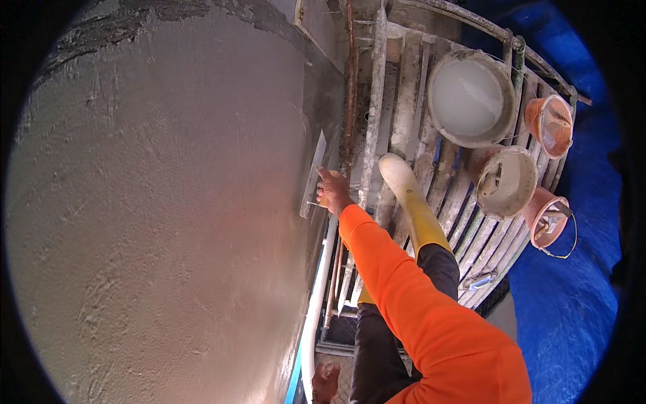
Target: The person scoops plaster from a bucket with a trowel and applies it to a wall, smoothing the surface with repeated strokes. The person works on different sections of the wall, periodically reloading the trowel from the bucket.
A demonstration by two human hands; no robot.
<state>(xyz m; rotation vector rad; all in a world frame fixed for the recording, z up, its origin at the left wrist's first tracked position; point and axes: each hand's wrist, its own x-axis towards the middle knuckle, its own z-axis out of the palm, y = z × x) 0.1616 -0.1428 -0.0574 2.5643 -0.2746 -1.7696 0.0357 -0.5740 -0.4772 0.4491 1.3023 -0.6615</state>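
A plastering trowel [314,172] with a long flat metal blade is in my right hand [334,190], its fingers closed around the handle. The blade lies along the right-hand side of the grey plastered wall [168,188]. My right arm, in an orange sleeve, reaches up to it from the lower right. Low in the picture, near a white pipe [314,316], shows what looks like my left hand [326,382]; its fingers are too indistinct to read. The wall is mostly smooth and damp-looking, with rougher patches at the lower left and a darker ragged band along the top.
I stand in yellow boots [410,195] on a slatted platform [464,182] edged by a metal rail [464,15]. On it are a large tub of pale liquid [471,97], a bucket with residue [518,178] and two orange buckets [548,124]. A blue tarp [565,296] hangs at right.
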